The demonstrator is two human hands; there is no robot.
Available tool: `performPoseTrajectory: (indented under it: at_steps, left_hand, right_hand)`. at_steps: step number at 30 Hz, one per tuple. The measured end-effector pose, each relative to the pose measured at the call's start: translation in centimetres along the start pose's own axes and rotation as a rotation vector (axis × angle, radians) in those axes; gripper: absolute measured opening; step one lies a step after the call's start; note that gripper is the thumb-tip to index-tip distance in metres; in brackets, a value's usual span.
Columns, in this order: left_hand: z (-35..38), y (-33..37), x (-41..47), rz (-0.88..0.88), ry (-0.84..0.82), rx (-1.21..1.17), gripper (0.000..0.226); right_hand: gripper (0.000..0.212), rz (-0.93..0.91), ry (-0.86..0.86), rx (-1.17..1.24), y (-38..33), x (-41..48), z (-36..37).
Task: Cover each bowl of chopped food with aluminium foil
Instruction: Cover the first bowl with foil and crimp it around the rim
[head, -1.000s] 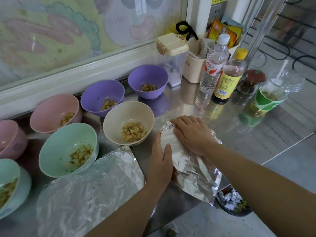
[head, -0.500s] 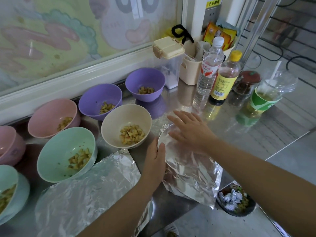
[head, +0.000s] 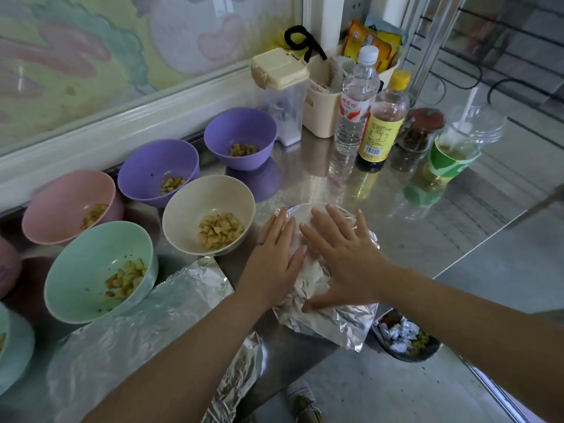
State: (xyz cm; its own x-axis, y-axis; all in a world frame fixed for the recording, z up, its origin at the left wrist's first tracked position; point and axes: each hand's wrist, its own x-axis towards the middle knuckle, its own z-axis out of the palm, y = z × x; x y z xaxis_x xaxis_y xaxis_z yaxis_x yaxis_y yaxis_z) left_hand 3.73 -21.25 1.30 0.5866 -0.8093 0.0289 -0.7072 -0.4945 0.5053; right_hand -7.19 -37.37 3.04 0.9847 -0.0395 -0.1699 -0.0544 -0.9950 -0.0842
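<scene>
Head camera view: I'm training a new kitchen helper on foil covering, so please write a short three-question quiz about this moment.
1. True or false: the left hand and the right hand both press with straight fingers on the crumpled foil.
2. Which uncovered bowl stands nearest the left hand?
A. cream bowl
B. pink bowl
C. purple bowl
3. Short answer: what lies on the counter just in front of the mint bowl?

Key: 1 true; 2 A; 3 a spare foil sheet.
</scene>
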Motion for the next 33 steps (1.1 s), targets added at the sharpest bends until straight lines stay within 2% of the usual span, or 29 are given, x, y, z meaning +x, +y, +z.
performPoseTrajectory:
  at_steps: [9,15,18,21,23,25,27,30,33]
  left_hand:
    - [0.2,-0.2,0.0,0.005,0.010,0.006,0.080]
    - [0.4,-0.3,0.0,0.000,0.016,0.009,0.079]
    - [0.1,0.1,-0.3,-0.041,0.070,-0.088,0.076]
    - [0.3,1.1,-1.9,-0.197,0.267,-0.340,0.064]
    - [0.4,1.9,-3.6,-0.317,0.388,-0.487,0.047]
    - [0.2,2.3,-5.2,-0.477,0.432,-0.585,0.035]
    - [0.2,2.1,-6.1,-0.694,0.376,-0.718,0.029]
    - [0.1,2.0,-6.2,-0.993,0.178,-1.026,0.015]
    - [0.0,2.8,-6.4,-1.160,0.085,-1.274,0.016]
  right_hand:
    - [0.112,-0.029,0.117,-0.064,-0.8,-1.3,1.3]
    - [0.109,-0.009,0.095,-0.095,-1.0,-1.2,1.5]
    - [0.114,0.025,0.073,-0.088,-0.9,-1.1,1.2]
    - [0.116,0.036,0.060,-0.082,-0.9,-1.1,1.1]
    - [0.114,0.035,0.063,-0.084,-0.9,-1.2,1.1]
    - [0.115,0.036,0.058,-0.096,-0.9,-1.1,1.2]
    - [0.116,0.039,0.049,-0.111,-0.9,-1.0,1.4]
    - [0.119,0.044,0.037,-0.133,-0.8,-0.9,1.5]
    - [0.121,0.049,0.018,-0.153,-0.8,-0.9,1.6]
